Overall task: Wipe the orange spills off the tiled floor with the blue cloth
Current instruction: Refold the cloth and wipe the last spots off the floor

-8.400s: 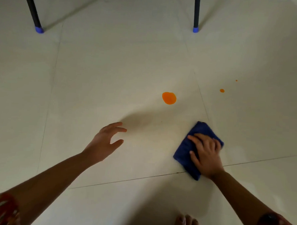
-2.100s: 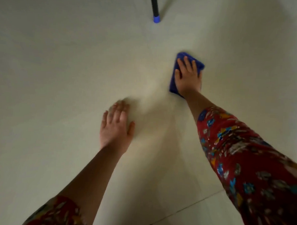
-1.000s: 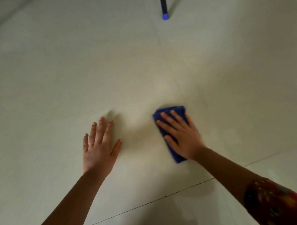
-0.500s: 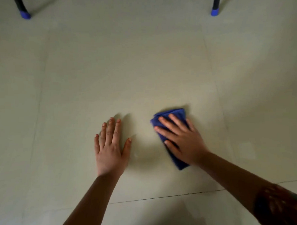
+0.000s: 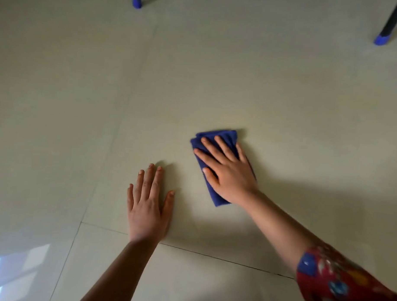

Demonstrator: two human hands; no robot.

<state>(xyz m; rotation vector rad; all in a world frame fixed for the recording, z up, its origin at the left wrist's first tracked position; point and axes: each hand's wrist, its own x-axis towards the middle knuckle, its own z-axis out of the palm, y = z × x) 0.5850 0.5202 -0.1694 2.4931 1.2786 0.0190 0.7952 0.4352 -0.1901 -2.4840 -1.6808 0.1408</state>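
While L hand (image 5: 147,207) rests on floor (image 5: 218,72), R hand (image 5: 228,174) presses blue cloth (image 5: 225,136).

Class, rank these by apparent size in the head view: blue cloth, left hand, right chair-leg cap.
1. blue cloth and left hand: alike, unranked; the right hand covers part of the cloth.
2. right chair-leg cap: smallest, though farther away.
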